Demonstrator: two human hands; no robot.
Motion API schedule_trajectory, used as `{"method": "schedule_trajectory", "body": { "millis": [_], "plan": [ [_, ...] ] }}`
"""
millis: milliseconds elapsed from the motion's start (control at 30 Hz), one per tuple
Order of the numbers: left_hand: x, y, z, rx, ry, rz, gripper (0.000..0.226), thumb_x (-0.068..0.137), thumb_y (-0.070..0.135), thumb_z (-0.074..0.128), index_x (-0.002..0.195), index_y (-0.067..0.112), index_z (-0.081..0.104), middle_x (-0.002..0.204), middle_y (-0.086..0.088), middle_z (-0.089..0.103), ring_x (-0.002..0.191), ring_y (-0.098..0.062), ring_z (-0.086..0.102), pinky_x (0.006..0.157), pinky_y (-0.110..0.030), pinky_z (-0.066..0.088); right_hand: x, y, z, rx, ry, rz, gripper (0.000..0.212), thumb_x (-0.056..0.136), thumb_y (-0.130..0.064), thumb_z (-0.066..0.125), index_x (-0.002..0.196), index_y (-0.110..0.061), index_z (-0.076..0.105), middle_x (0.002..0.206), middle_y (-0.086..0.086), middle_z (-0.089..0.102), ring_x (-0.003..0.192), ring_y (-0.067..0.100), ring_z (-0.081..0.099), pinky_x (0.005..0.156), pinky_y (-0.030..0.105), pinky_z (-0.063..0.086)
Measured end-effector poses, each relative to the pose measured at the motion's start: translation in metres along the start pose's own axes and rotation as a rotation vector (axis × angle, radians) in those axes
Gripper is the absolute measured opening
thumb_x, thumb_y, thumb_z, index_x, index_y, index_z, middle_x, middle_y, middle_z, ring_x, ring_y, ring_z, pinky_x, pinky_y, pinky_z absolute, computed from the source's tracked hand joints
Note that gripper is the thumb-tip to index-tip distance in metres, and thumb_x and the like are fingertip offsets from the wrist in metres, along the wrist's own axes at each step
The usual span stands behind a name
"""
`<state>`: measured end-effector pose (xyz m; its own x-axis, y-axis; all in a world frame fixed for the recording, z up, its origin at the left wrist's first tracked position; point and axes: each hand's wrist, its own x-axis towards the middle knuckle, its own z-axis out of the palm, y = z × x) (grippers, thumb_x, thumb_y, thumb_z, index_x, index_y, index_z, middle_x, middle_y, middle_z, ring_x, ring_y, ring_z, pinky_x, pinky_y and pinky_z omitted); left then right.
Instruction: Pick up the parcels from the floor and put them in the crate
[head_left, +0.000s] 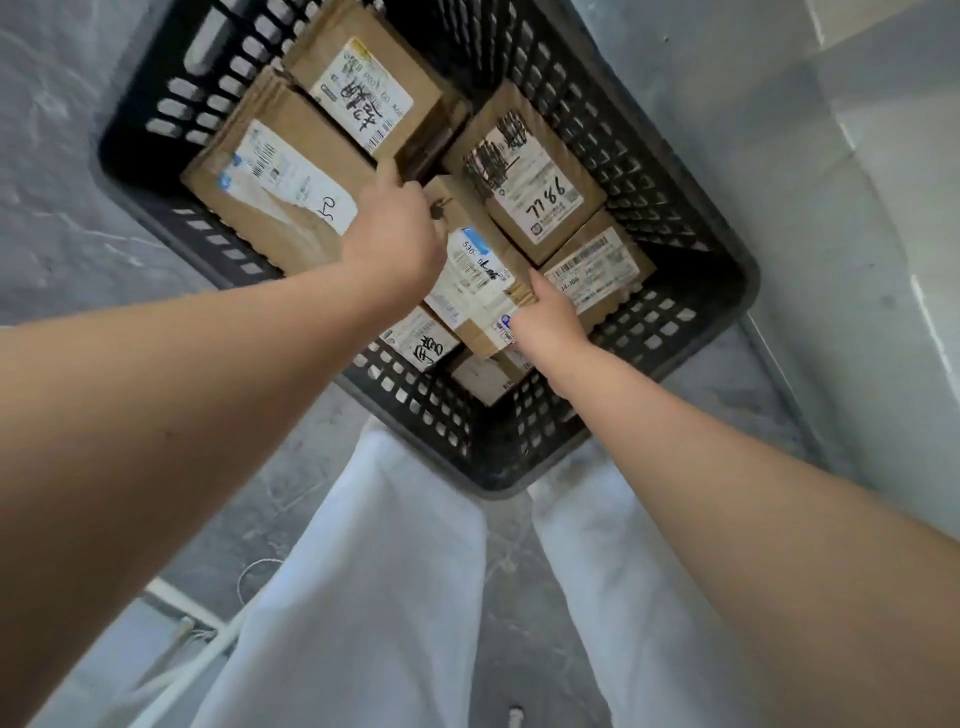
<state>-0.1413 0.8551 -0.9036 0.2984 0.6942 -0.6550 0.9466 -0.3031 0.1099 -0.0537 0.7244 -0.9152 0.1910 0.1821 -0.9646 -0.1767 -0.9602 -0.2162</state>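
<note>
A black perforated plastic crate (524, 447) stands on the grey floor and holds several brown cardboard parcels with white labels. Both my hands reach down into it and hold one long parcel (475, 270) in the middle, lying above the others. My left hand (395, 228) grips its far end, fingers curled over the edge. My right hand (545, 317) grips its near end, thumb on top. A parcel marked "7786" (530, 176) lies to the right, and a wide parcel (275, 197) lies at the left.
My legs in white trousers (374, 597) stand right in front of the crate. A pale wall or step (883, 208) runs along the right side. Grey marbled floor (52, 208) surrounds the crate on the left.
</note>
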Motion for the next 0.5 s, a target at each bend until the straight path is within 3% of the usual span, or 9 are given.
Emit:
{"method": "schedule_trajectory", "body": {
  "millis": [100,200,300,433,500],
  "plan": [
    [-0.003,-0.007,0.004,0.09,-0.032,0.037,0.021,0.099,0.01,0.048,0.116,-0.002,0.054,0.124,-0.019,0.044,0.094,-0.035,0.055,0.071,-0.041,0.049,-0.006,0.0,-0.003,-0.021,-0.003,-0.017,0.077,0.075,-0.005,0.037,0.144,-0.037,0.039,0.143,0.008,0.044,0.111,0.034,0.058,0.092,0.045,0.055],
    [0.003,-0.011,0.0,0.202,-0.01,0.057,0.028,0.091,-0.003,0.059,0.112,0.004,0.043,0.103,-0.019,0.052,0.074,-0.033,0.055,0.055,-0.04,0.04,-0.004,-0.004,-0.015,-0.019,-0.068,0.013,0.064,0.089,0.008,0.035,0.144,-0.025,0.044,0.122,-0.001,0.05,0.113,0.03,0.058,0.09,0.044,0.056],
    [0.014,-0.007,-0.012,0.215,-0.033,0.053,0.015,0.091,-0.004,0.053,0.102,0.004,0.044,0.079,-0.013,0.051,0.065,-0.03,0.051,0.052,-0.037,0.036,-0.007,-0.016,-0.023,-0.055,-0.132,0.063,0.064,0.095,0.009,0.035,0.152,-0.019,0.03,0.148,0.005,0.039,0.122,0.032,0.055,0.09,0.041,0.057],
    [0.009,0.005,-0.019,0.276,-0.082,0.061,0.019,0.094,0.008,0.053,0.112,0.003,0.048,0.102,-0.018,0.055,0.085,-0.037,0.056,0.063,-0.039,0.041,-0.014,-0.028,-0.018,-0.357,-0.103,0.025,0.058,0.095,-0.006,0.039,0.151,-0.01,0.027,0.145,0.015,0.042,0.108,0.027,0.057,0.086,0.035,0.053],
    [-0.007,0.015,-0.025,0.355,-0.047,0.105,0.029,0.098,0.02,0.048,0.122,0.004,0.044,0.117,-0.018,0.05,0.1,-0.036,0.055,0.066,-0.04,0.039,-0.023,-0.032,-0.017,-0.494,0.018,-0.068,0.072,0.093,-0.009,0.043,0.156,-0.011,0.01,0.152,0.02,0.028,0.125,0.034,0.048,0.096,0.04,0.047]
  ]
}}
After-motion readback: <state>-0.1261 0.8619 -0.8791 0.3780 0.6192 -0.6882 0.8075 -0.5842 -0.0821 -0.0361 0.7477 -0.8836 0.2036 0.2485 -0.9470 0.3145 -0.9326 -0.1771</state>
